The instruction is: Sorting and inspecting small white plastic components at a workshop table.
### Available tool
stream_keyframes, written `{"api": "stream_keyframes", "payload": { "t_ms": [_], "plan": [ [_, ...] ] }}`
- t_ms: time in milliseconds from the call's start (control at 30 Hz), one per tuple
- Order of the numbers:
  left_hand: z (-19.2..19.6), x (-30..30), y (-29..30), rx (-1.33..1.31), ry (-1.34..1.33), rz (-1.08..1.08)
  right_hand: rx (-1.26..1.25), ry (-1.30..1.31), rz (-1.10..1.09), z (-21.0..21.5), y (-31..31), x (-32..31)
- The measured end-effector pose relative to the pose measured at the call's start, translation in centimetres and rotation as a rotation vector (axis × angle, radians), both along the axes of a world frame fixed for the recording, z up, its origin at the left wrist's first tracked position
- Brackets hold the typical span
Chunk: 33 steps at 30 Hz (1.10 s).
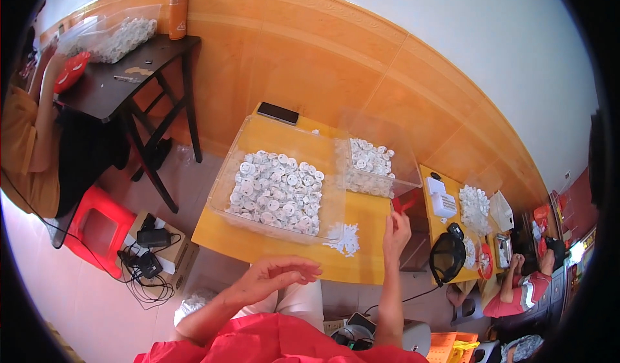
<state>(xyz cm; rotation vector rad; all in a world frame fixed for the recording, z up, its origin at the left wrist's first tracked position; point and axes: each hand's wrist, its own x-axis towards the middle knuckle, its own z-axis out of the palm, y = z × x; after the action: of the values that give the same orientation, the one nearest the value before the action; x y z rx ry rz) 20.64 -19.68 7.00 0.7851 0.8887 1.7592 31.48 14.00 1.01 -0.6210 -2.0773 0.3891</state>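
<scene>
Right hand (pixel 396 229) reaches up at the yellow table's (pixel 368 217) far edge, fingers loosely extended beside a red object (pixel 405 201), grasp impossible to tell; left hand (pixel 274 278) hovers open-palmed, empty, over the near edge. A small pile of white plastic pieces (pixel 345 238) lies between them, while the large clear bin (pixel 278 185) and smaller bin (pixel 369 165) both sit full of white caps — plenty apparently left to work through.

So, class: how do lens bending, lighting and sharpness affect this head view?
Head view: the fisheye curves the wall trim and leaves black corners; light is even and soft, with faint glare on the clear bin; the left hand looks slightly soft; the far-right edge is small and squeezed.
</scene>
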Motion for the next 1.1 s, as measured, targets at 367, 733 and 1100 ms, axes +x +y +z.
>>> {"api": "stream_keyframes", "payload": {
  "t_ms": [367, 733, 1100],
  "plan": [
    [13.5, -3.2, 0.4, 0.625, 0.475, -0.351, -0.228, -0.05, -0.239, -11.0, -2.0, 6.1],
    [13.1, -5.4, 0.2, 0.783, 0.642, -0.519, -0.196, -0.011, -0.26, -11.5, -3.1, 6.0],
    [12.7, -6.7, -0.5, 0.921, 0.747, -0.744, -0.211, 0.035, -0.208, -10.9, -3.5, 5.4]
  ]
}}
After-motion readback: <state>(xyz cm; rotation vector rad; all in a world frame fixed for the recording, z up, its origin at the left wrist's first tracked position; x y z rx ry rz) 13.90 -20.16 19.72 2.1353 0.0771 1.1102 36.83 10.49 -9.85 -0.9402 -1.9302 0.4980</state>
